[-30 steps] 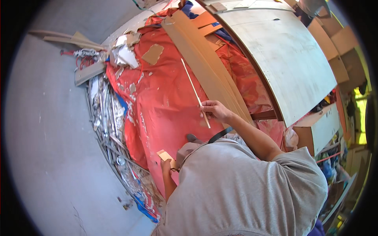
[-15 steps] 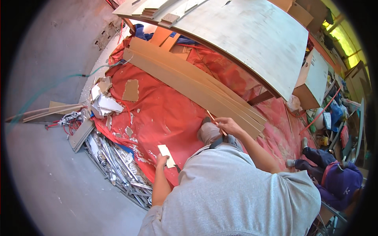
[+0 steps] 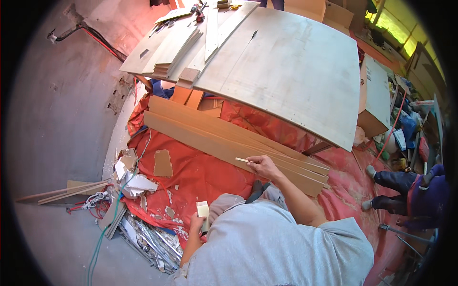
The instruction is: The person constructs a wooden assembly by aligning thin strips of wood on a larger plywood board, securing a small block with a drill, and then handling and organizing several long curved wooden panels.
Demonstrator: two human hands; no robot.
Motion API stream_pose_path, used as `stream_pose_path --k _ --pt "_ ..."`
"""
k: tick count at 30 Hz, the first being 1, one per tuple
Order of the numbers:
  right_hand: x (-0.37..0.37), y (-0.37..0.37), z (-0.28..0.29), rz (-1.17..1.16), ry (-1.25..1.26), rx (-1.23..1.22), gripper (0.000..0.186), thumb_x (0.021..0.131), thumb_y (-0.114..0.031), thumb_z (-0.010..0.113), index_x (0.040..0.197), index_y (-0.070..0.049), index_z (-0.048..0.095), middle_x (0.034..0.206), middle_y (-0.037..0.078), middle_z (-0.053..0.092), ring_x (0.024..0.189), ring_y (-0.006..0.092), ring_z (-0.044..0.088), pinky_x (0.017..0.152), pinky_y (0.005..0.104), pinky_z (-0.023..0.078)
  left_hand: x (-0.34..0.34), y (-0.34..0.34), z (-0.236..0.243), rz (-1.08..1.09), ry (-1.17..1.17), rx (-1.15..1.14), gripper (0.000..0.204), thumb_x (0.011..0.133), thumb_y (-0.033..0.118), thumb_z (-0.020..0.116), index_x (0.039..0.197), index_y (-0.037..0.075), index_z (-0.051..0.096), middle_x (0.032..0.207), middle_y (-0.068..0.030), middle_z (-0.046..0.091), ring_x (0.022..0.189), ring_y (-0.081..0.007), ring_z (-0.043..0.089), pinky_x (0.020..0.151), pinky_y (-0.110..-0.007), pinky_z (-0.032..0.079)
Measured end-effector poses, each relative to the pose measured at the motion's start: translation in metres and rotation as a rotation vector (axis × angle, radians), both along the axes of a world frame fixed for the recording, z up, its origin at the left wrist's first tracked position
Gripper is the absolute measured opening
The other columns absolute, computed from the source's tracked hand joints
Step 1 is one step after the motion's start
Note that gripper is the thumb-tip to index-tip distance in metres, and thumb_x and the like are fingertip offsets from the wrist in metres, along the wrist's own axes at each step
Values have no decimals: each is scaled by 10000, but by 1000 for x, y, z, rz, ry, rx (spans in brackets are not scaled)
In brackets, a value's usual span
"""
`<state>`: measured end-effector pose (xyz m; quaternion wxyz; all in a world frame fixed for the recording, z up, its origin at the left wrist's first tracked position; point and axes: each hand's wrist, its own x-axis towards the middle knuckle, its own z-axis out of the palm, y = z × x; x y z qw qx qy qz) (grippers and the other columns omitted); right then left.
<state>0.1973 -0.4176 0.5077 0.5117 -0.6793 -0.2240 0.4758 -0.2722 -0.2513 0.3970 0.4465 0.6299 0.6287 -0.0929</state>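
My left hand (image 3: 196, 222) is closed around a small pale-yellow rectangular block or pack (image 3: 203, 209), held upright low over the red sheet (image 3: 210, 170). A short, thin pale stick (image 3: 242, 159) is pinched in my right hand (image 3: 263, 167), pointing left. That hand is in front of the long brown boards (image 3: 205, 138) stacked on the sheet. What exactly the stick is cannot be made out.
A large whitish board table (image 3: 286, 62) stands ahead, with stacked panels (image 3: 174, 50) and a red power drill (image 3: 200, 17) on it. Metal strips (image 3: 148, 240) and broken plasterboard (image 3: 136, 178) lie left. A green hose (image 3: 101, 238) hangs there. Another person (image 3: 424, 195) is at right.
My view has tilted up, showing more of the tabletop. My right hand has risen toward the boards, and its stick has swung round to point left. My left hand still holds the pale block.
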Motion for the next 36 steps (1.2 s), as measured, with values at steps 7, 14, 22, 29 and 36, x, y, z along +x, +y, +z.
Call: stream_pose_path --k 7,14,22,29,36 --pt "28 6 -8 -129 -769 -128 215 966 -337 801 1138 -218 853 1054 97 682 972 334 690 841 472 569 69 122 2 -112 61 137 359 830 141 783 1164 10 767 1114 -205 810 1050 -325 783 916 -453 590" --pt "28 -39 -36 -424 -829 -339 189 979 -191 773 1135 -86 792 957 156 729 940 365 721 857 478 563 198 256 -23 -470 -41 152 339 819 179 787 1136 58 791 1112 -173 814 1056 -315 782 919 -450 597" --pt "2 34 0 -776 -839 -460 278 1033 -188 697 1281 -68 730 950 217 739 852 363 741 786 442 567 369 370 -24 -606 -618 6 362 884 130 784 1221 3 739 1065 -140 793 977 -253 762 899 -391 598" --pt "20 143 33 -653 -906 -425 297 1032 -208 708 1288 -57 720 1025 209 761 923 357 751 819 437 574 450 415 44 -619 -739 -150 454 935 97 760 1364 -2 651 1100 -135 780 987 -193 748 872 -351 595" --pt "60 207 38 -566 -927 -478 285 1022 -211 721 1255 -47 735 1046 197 757 940 349 741 834 444 580 460 437 57 -541 -941 -311 552 956 23 709 1476 -26 530 1136 -145 771 983 -180 747 882 -333 600"
